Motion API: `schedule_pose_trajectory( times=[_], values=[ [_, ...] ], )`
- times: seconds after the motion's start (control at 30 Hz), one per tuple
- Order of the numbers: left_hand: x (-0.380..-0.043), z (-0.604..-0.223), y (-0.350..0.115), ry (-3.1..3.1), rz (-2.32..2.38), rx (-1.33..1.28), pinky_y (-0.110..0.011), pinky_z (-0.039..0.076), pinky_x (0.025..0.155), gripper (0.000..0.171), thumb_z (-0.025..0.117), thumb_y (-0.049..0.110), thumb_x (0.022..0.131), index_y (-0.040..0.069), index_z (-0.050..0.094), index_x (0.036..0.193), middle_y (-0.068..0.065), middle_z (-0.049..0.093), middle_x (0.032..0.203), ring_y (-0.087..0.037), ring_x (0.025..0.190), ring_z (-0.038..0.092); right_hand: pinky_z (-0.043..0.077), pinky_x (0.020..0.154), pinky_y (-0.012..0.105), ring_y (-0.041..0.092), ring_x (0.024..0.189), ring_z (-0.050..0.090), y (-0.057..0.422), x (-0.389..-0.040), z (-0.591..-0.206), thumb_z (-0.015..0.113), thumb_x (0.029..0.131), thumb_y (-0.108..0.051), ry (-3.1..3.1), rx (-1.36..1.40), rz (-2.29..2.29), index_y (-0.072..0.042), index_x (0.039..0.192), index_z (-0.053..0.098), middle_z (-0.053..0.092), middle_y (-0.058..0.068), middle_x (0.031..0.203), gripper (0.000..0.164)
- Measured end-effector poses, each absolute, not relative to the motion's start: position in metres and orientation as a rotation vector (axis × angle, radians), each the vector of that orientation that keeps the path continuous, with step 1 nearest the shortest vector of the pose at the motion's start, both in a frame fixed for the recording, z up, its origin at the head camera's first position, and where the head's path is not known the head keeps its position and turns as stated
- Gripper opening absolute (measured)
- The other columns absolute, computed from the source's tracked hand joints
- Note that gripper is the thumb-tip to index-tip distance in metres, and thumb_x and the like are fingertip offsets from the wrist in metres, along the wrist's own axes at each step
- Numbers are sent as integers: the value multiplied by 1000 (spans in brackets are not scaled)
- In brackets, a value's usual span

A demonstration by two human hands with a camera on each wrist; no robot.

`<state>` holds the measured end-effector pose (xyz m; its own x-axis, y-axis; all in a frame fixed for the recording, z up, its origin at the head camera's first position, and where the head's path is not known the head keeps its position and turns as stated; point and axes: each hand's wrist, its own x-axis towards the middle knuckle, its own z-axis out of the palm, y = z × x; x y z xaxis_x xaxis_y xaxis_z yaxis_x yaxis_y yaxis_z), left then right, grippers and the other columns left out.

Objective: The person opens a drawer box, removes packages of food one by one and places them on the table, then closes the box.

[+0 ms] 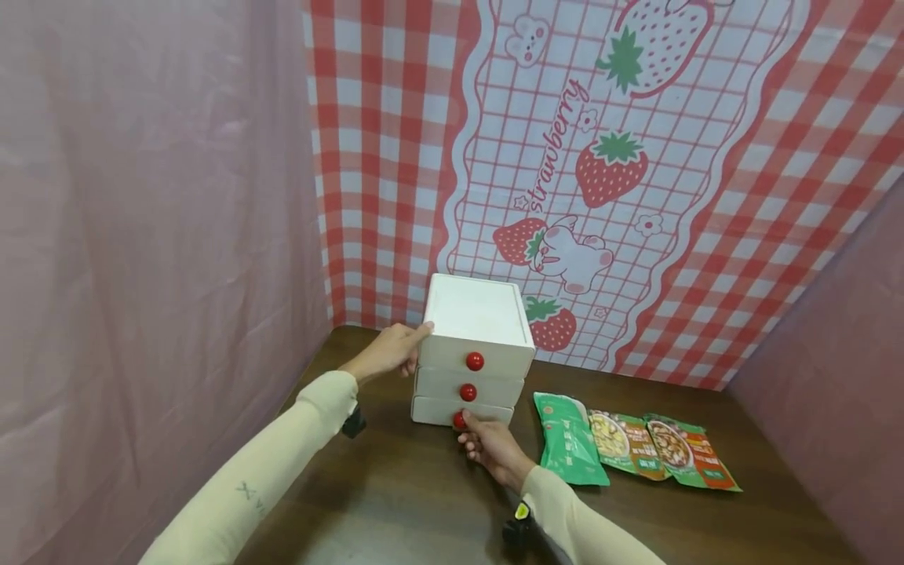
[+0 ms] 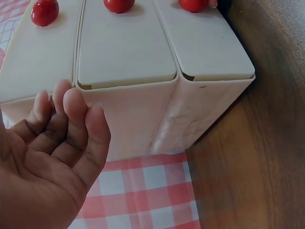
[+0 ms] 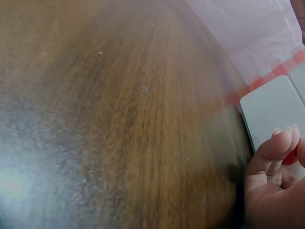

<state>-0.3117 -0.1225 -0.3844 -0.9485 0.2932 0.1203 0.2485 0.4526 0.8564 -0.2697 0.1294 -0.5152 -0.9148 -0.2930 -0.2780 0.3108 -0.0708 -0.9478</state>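
Note:
A small white three-drawer cabinet [image 1: 476, 310] with round red knobs stands on the dark wooden table. My left hand [image 1: 387, 351] is at its upper left edge, the thumb resting on the top corner. In the left wrist view the other fingers of that hand bend loosely beside the cabinet's side wall. With thumb and fingers my right hand [image 1: 497, 453] pinches the red knob [image 3: 290, 156] of the bottom drawer [image 1: 432, 410]. All three drawers look pushed in, with narrow gaps along their edges.
Right of the cabinet lie a green food pouch [image 1: 570, 443] and two pouches with pictures of food, an orange-green one [image 1: 625, 446] and a red-green one [image 1: 690, 453]. A strawberry-print checked cloth [image 1: 395, 173] hangs behind, with pink curtains [image 1: 155, 235] at the sides.

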Motion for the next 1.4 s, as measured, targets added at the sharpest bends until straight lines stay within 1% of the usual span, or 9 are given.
schedule_pose_trajectory(
  times=[0.27,0.4,0.5,0.63,0.8,0.97,1.07,1.23,1.4],
  values=[
    [-309,-382,-122,2677,1468,470,-47,57,65,78,39,63,105,1,65,64,-9,65,62,-19,53,61,46,57,19,3,57,51,131,-268,-514,55,107,-39,1837,14,-1998,14,118,63,64,-1,71,55],
    [-309,-380,-122,2699,1443,478,-37,54,59,78,39,62,106,1,66,66,-9,66,63,-32,59,67,46,57,19,3,57,51,131,-267,-511,56,107,-38,1836,13,-2001,14,118,62,64,-2,70,54],
    [-311,-379,-123,2718,1423,492,-31,52,57,76,41,61,105,1,65,66,-9,66,63,-32,61,68,46,57,19,2,57,51,130,-266,-510,57,107,-38,1817,27,-2018,15,121,60,64,-2,70,55],
    [-313,-375,-124,2724,1389,512,-32,52,59,68,42,58,106,4,64,70,-9,67,64,-23,58,66,45,56,18,2,56,51,127,-263,-510,57,107,-36,1805,51,-2033,15,121,60,64,-1,69,54],
    [-316,-371,-127,2728,1359,544,-31,48,58,60,44,50,107,6,65,71,-8,66,65,-31,63,69,45,55,18,2,56,51,123,-257,-510,58,107,-35,1821,43,-2033,13,116,62,64,-2,69,49],
    [-320,-370,-129,2698,1362,572,-32,49,59,56,46,46,106,7,63,69,-8,66,66,-39,69,69,45,55,17,1,57,50,122,-254,-511,57,107,-35,1832,10,-2047,14,116,62,63,-3,69,51],
    [-320,-369,-129,2684,1357,579,-32,51,60,55,46,44,106,6,62,69,-9,66,66,-38,68,69,45,55,16,1,57,50,122,-253,-511,57,107,-34,1811,21,-2062,12,115,64,63,-3,70,47],
    [-320,-367,-128,2666,1355,581,-33,54,61,54,47,42,106,5,62,69,-10,66,67,-36,66,69,45,55,17,2,58,50,121,-255,-511,58,107,-31,1771,67,-2085,4,106,65,63,-3,71,36],
    [-319,-364,-128,2668,1354,581,-34,54,60,53,47,40,105,5,61,68,-10,66,66,-29,60,67,44,55,17,2,57,49,120,-257,-510,61,105,-30,1743,106,-2107,2,100,65,63,-2,71,33]
  ],
)
